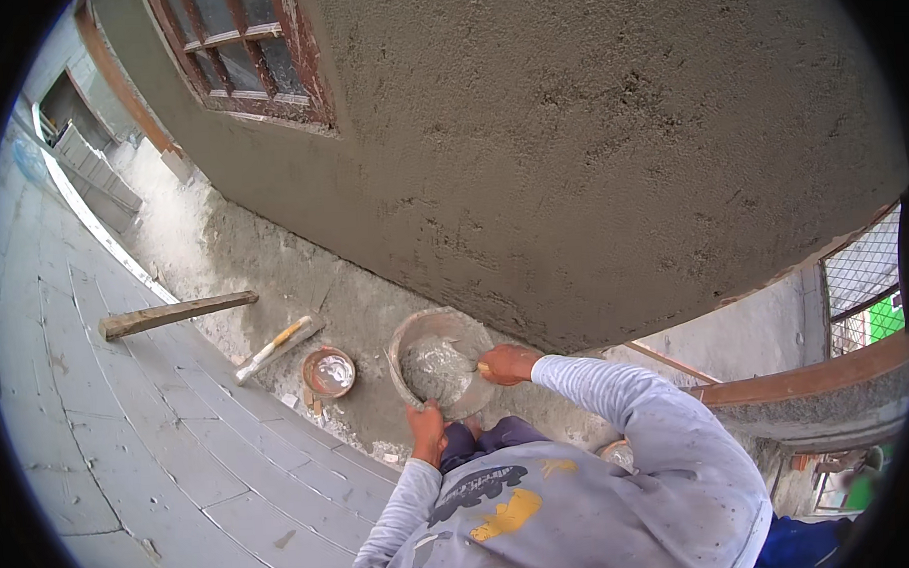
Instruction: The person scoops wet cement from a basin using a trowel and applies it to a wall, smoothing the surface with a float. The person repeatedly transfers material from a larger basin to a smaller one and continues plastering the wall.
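Note:
A round mortar tub [404, 331] with a pale, crusted rim stands on the floor in front of me, with wet grey mortar [435, 370] in its bottom. The near rim of the tub is gripped by my left hand [426, 432], fingers closed over it. My right hand [509, 364], at the tub's right side, is wrapped round the handle of a trowel [466, 363]. The trowel's blade reaches into the tub and is hard to make out against the mortar.
Left of the tub are a small bucket [328, 373] with whitish residue, a long tool with a yellow-and-white handle [281, 340] and a wooden beam [180, 315]. A freshly plastered wall [570, 160] with a wooden window [251, 51] rises ahead. A grey block wall [170, 444] runs along the left.

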`<state>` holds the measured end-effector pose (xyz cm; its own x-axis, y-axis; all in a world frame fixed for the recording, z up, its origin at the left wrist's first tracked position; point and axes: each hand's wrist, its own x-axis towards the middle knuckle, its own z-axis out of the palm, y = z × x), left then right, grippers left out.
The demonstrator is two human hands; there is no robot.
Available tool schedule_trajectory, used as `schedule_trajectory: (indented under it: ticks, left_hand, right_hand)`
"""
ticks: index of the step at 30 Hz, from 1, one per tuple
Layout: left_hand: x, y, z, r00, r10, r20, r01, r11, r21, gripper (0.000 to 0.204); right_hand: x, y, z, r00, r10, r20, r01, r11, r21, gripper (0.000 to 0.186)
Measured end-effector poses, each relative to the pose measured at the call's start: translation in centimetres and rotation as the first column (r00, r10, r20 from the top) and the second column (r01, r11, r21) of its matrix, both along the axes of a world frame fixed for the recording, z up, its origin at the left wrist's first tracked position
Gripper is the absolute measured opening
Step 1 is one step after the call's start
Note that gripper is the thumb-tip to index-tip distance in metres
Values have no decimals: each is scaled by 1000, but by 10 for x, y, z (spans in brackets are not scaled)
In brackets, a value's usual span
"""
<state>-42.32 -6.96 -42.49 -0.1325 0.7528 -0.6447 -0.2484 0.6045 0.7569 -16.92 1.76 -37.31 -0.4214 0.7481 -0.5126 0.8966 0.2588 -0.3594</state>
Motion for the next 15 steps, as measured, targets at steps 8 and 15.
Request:
schedule_trajectory:
  ticks: [8, 15]
  left_hand:
    - [-10, 22, 29, 996, 18, 87, -22, 999, 47, 53]
    - [-38, 36, 23, 995, -93, 34, 94, 995, -44, 49]
  right_hand:
    - [-30, -18, 81, 788, -596, -153, 332, 621, -710, 38]
    - [-35, 5, 76, 976, -136, 171, 81, 953, 292, 37]
